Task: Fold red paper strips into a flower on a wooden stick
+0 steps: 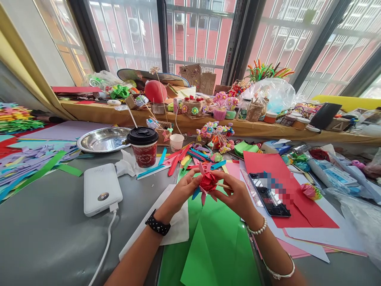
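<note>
Between both hands, above the green paper (220, 238), is a folded paper flower (208, 181) with a red middle and pink pointed petals. My left hand (190, 186) pinches its left side, thumb in front. On the right side, the fingers of my right hand (233, 192) close on the flower's edge, and a thin pale stick-like piece shows beside them. A bit of blue paper peeks out under the left fingers. Colored paper strips (178, 159) lie just behind the hands.
A lidded coffee cup (144, 153), metal plate (102, 140) and white power bank (102, 188) with cable stand left. A phone (269, 194) lies on red paper (315, 210) at right. Crafts, including a bunch of small flowers (216, 133), line the back near the window ledge.
</note>
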The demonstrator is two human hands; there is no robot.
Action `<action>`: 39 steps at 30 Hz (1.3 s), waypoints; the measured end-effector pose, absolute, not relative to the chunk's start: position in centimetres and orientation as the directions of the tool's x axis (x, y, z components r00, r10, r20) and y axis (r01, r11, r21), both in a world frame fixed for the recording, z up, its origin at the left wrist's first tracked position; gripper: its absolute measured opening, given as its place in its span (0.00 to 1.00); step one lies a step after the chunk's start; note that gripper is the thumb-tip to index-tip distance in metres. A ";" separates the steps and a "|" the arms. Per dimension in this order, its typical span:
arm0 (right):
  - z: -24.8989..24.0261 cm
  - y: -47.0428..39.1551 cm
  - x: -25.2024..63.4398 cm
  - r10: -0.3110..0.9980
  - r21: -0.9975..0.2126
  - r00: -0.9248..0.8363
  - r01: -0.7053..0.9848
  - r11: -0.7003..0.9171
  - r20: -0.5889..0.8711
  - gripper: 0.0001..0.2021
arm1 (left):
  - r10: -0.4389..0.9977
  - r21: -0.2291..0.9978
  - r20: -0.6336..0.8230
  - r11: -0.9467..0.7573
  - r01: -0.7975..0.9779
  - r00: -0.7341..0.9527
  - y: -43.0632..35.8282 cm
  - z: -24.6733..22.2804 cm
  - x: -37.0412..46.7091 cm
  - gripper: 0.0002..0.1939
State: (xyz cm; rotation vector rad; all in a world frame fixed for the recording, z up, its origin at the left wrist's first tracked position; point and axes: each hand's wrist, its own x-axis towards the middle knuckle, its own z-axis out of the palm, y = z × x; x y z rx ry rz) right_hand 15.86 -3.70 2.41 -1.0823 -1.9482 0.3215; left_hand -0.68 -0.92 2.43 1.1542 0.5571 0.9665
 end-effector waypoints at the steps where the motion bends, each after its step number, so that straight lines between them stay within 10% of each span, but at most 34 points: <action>1: 2.4 -3.7 15.9 0.776 -0.560 -0.256 0.569 0.603 0.576 0.17 | 0.867 0.943 0.113 0.061 -0.328 0.485 -0.9 2.5 -0.7 0.15; 8: 2.5 -3.6 16.2 0.755 -0.503 -0.249 0.614 0.608 0.607 0.14 | 0.908 0.958 0.182 -0.077 -0.276 0.378 -0.6 2.8 -1.1 0.10; 15: 2.3 -3.3 16.5 0.752 -0.475 -0.255 0.642 0.602 0.607 0.14 | 0.831 0.969 0.233 -0.153 -0.195 0.505 -0.7 2.9 -2.2 0.36; 29: 2.5 -3.5 16.5 0.839 -0.694 -0.291 0.472 0.543 0.460 0.17 | 0.829 0.960 0.281 -0.253 -0.124 0.484 -1.0 2.9 -2.0 0.22; 39: 2.2 -3.3 16.7 0.763 -0.567 -0.289 0.529 0.631 0.578 0.15 | 0.828 0.949 0.311 -0.301 -0.098 0.466 -1.2 2.7 -1.7 0.21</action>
